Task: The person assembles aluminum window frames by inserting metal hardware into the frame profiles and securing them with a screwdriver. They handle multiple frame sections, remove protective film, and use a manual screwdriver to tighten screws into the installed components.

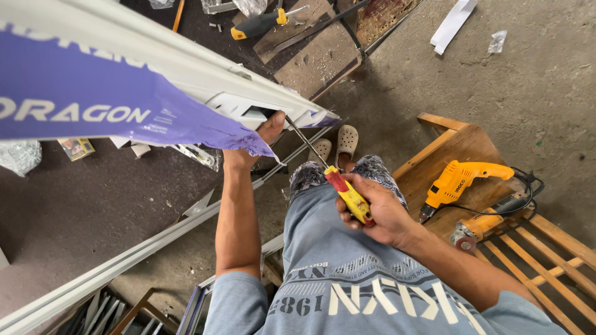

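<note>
Bare concrete floor [528,93] fills the view, dusty and littered, with a dark wooden board at twelve o'clock carrying a spare yellow-and-black screwdriver [259,23]. At the centre of the work, a long white window-frame profile [186,68] runs from nine o'clock in toward the middle, most of it wrapped in purple protective film [93,105] that is torn ragged at its near end. The left hand [264,139] reaches up under that end, its grip closed against the profile just below a rectangular cut-out [251,111], thumb pressed to the edge. The right hand [379,214] has its grip closed around the red-and-yellow handle of a screwdriver [349,195], whose steel shaft slants up toward eleven o'clock with the tip meeting the profile right beside the left thumb. Judging from this, the slot is already cut and the film partly stripped, while the fastening or prying at the slot looks mid-way; whether a screw sits under the tip cannot be told. At three o'clock a low wooden stool [459,139] holds an orange electric drill [462,180] and an angle grinder [490,223], both lying idle. More pale frame lengths [124,260] lie along the floor toward seven o'clock, untouched, and two sandalled feet [335,144] show between profile and knees
</note>
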